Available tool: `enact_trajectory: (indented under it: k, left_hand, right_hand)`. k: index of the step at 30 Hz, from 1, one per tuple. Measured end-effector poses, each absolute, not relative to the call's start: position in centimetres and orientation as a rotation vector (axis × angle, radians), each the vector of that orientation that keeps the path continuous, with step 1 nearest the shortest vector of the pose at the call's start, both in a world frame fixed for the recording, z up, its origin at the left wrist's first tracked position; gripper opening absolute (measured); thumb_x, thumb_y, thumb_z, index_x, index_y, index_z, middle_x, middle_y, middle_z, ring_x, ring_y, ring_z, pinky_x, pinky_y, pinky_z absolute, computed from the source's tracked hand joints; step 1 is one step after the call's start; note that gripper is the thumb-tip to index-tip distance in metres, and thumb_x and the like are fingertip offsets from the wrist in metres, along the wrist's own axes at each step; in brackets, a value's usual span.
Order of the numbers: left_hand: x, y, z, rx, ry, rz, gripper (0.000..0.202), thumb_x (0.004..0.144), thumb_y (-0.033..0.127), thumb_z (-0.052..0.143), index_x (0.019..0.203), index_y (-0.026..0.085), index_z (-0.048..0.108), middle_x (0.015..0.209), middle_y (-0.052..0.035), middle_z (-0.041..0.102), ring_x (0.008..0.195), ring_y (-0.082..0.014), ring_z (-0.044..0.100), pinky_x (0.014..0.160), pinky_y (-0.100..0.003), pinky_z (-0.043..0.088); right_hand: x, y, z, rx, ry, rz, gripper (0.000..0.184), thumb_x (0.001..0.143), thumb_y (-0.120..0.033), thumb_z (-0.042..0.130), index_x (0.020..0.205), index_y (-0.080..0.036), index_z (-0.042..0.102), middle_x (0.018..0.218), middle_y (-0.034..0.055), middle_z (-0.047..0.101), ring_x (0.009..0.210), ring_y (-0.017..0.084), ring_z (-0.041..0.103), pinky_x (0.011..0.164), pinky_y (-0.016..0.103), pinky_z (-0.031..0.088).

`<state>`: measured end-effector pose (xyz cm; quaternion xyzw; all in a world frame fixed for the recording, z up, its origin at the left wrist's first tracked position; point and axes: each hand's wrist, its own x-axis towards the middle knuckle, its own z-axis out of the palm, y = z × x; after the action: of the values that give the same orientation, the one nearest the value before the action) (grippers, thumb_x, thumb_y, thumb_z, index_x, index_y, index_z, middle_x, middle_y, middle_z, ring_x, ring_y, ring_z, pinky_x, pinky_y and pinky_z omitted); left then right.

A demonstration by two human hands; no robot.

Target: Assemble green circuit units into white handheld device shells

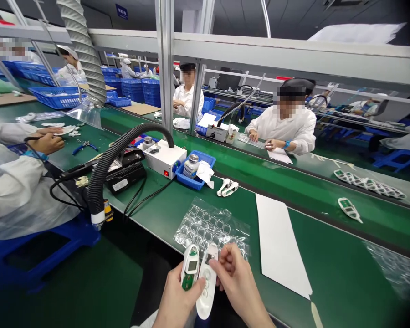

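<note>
My left hand (176,298) is closed around a white plastic housing (190,255) that carries a green circuit board (187,281) and a small grey screen (192,265). Its thumb also presses the edge of a long white plastic cover (207,303), which has round button shapes and shows beside the housing. My right hand (237,278) pinches the upper part of that cover near its window; whether a small piece sits between those fingertips is hidden. Just beyond both hands, a clear plastic sheet (208,225) with rows of square pockets lies on the green bench.
White paper (282,246) lies to the right. A blue tray (195,171) holds a bottle, with white plastic parts (227,187) nearby. A black hose (123,141) arches from a white box (166,159) at left. Co-workers sit left and across the green belt (294,196).
</note>
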<state>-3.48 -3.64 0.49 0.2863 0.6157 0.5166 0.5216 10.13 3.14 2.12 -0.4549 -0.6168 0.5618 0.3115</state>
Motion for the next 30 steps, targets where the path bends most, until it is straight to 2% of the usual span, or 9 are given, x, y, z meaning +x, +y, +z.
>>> enact_trajectory:
  k: [3, 5, 7, 11, 14, 17, 20, 25, 30]
  left_hand:
    - [-4.1, -4.0, 1.2, 0.582, 1.459, 1.321, 0.034, 0.068, 0.043, 0.074, 0.084, 0.014, 0.064, 0.052, 0.0042, 0.051, 0.042, -0.0084, 0.037, 0.040, -0.021, 0.032]
    - [-4.9, -4.4, 1.5, 0.534, 1.424, 1.385, 0.044, 0.066, 0.048, 0.076, 0.092, 0.015, 0.065, 0.053, 0.0039, 0.052, 0.043, -0.0093, 0.040, 0.041, -0.021, 0.033]
    - [-6.3, -4.9, 1.3, 0.485, 1.383, 1.452, 0.050, 0.067, 0.054, 0.074, 0.098, 0.016, 0.064, 0.051, 0.0048, 0.050, 0.043, -0.0094, 0.040, 0.040, -0.020, 0.032]
    - [-11.9, -5.9, -0.5, 0.173, 1.352, 1.710, 0.060, 0.077, 0.071, 0.050, 0.092, 0.014, 0.061, 0.052, 0.0051, 0.047, 0.041, -0.0068, 0.037, 0.036, -0.017, 0.025]
    - [-17.6, -7.1, -2.1, -0.088, 1.393, 1.907, 0.060, 0.074, 0.072, 0.053, 0.083, 0.013, 0.061, 0.052, 0.0036, 0.050, 0.041, -0.0077, 0.043, 0.036, -0.016, 0.027]
    - [-22.3, -8.6, -3.1, -0.207, 1.441, 2.040, 0.058, 0.071, 0.071, 0.058, 0.078, 0.014, 0.059, 0.054, 0.0024, 0.055, 0.044, -0.0093, 0.049, 0.039, -0.017, 0.033]
    - [-24.5, -9.5, -3.6, -0.256, 1.452, 2.120, 0.057, 0.074, 0.071, 0.054, 0.074, 0.015, 0.057, 0.047, 0.0040, 0.052, 0.039, -0.0080, 0.044, 0.038, -0.017, 0.031]
    - [-23.0, -7.5, -4.3, -0.226, 1.395, 2.100, 0.057, 0.076, 0.071, 0.052, 0.064, 0.015, 0.053, 0.040, 0.0042, 0.047, 0.033, -0.0065, 0.037, 0.035, -0.017, 0.024]
    - [-22.4, -6.3, -4.8, -0.225, 1.320, 2.121, 0.056, 0.076, 0.071, 0.050, 0.066, 0.016, 0.054, 0.038, 0.0060, 0.044, 0.031, -0.0058, 0.032, 0.035, -0.017, 0.022]
  right_hand:
    - [7.9, 2.1, 1.5, -1.057, -1.463, 1.734, 0.032, 0.081, -0.051, 0.065, 0.088, -0.021, 0.052, 0.072, 0.0005, 0.059, 0.060, 0.017, 0.057, 0.053, 0.027, 0.048]
    - [6.4, 1.4, 0.9, -1.001, -1.454, 1.825, 0.037, 0.081, -0.055, 0.064, 0.086, -0.019, 0.059, 0.075, 0.0053, 0.065, 0.071, 0.022, 0.062, 0.062, 0.030, 0.051]
    - [4.7, 0.9, 0.3, -1.021, -1.410, 1.871, 0.041, 0.081, -0.058, 0.062, 0.084, -0.018, 0.062, 0.071, 0.0058, 0.066, 0.068, 0.023, 0.063, 0.059, 0.030, 0.050]
    - [-0.7, 0.7, -1.0, -0.944, -1.297, 2.096, 0.047, 0.079, -0.062, 0.062, 0.091, -0.016, 0.062, 0.062, 0.0024, 0.063, 0.040, 0.012, 0.053, 0.037, 0.022, 0.040]
    - [-7.7, 0.3, -2.1, -0.851, -1.214, 2.298, 0.055, 0.074, -0.067, 0.064, 0.093, -0.015, 0.060, 0.065, 0.0016, 0.062, 0.035, 0.005, 0.041, 0.027, 0.014, 0.024]
    - [-15.3, -0.9, -3.4, -0.896, -1.158, 2.461, 0.065, 0.065, -0.076, 0.063, 0.077, -0.012, 0.059, 0.053, 0.0010, 0.057, 0.033, 0.004, 0.039, 0.025, 0.012, 0.019]
    - [-19.7, -2.1, -4.7, -0.910, -1.158, 2.510, 0.069, 0.057, -0.078, 0.066, 0.075, -0.012, 0.058, 0.047, -0.0008, 0.055, 0.030, 0.004, 0.039, 0.024, 0.012, 0.017]
    - [-18.0, -1.6, -6.0, -0.917, -1.129, 2.407, 0.066, 0.064, -0.076, 0.063, 0.077, -0.012, 0.059, 0.046, -0.0018, 0.055, 0.031, 0.001, 0.033, 0.026, 0.010, 0.015]
    - [-17.0, -0.9, -5.7, -0.951, -1.112, 2.338, 0.064, 0.063, -0.074, 0.066, 0.081, -0.012, 0.060, 0.043, -0.0046, 0.051, 0.030, 0.001, 0.030, 0.028, 0.011, 0.011]
